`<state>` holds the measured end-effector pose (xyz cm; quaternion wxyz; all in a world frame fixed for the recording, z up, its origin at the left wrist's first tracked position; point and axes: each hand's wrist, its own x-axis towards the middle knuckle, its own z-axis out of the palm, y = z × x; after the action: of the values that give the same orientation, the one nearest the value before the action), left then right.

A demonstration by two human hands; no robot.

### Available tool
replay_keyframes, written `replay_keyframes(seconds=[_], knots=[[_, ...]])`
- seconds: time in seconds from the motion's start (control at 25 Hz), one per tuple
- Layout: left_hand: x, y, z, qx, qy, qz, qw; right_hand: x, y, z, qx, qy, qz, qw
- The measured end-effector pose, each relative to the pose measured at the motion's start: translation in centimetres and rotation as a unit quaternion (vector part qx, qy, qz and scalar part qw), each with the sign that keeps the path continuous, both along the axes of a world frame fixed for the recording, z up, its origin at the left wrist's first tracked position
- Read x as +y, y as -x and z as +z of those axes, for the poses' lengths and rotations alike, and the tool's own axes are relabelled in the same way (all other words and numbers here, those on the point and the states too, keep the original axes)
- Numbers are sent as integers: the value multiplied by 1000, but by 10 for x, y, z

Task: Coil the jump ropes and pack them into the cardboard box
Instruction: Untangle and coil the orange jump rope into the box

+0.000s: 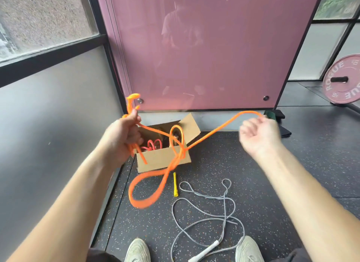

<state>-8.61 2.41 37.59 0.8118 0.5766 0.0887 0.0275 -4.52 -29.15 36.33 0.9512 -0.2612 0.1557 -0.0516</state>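
The orange jump rope's (214,132) low loop is smeared by motion blur, and its far end passes behind the blurred right hand (260,137) — whether those fingers pinch it cannot be told. The left hand (124,133) covers the strands it grips. Inside the cardboard box (163,158) a pink rope (153,144) shows only partly. The grey jump rope's (225,209) white handle (206,251), both shoes (137,250) and the weight plate (342,80) are cut off by the frame's edges.

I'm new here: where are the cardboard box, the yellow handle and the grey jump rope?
Cardboard box (161,161): head view, on its plain front wall.
Yellow handle (175,184): head view, midway along its length.
Grey jump rope (204,252): head view, on its white handle near the bottom edge.
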Motion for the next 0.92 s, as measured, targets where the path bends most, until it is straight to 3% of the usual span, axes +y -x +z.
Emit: replay_keyframes(seconds=[0.16,0.24,0.28,0.36,0.4,0.44,0.52,0.64,0.72,0.92], knots=[[45,-1,-7,17,30,91,995,-69,-9,-15,73,77,-133,985],[36,-2,-8,28,11,78,997,-60,-8,-20,143,201,-85,965],[25,-1,-8,32,-2,62,998,-47,-5,-22,189,317,-20,929],[1,-2,-8,33,-16,19,999,-11,8,-25,211,567,71,793],[-11,-2,-8,32,-21,-4,999,10,20,-23,157,659,85,731],[-22,-2,-8,30,-27,-24,999,32,32,-18,62,702,111,700],[-40,-1,-9,28,-43,-54,997,74,53,-12,-119,662,229,704],[-57,2,-12,37,-55,-81,995,119,70,-28,-170,583,324,726],[-60,5,-12,38,-56,-83,994,126,69,-34,-170,543,313,760],[-44,12,-2,16,-84,-95,992,91,40,-19,-168,534,175,810]])
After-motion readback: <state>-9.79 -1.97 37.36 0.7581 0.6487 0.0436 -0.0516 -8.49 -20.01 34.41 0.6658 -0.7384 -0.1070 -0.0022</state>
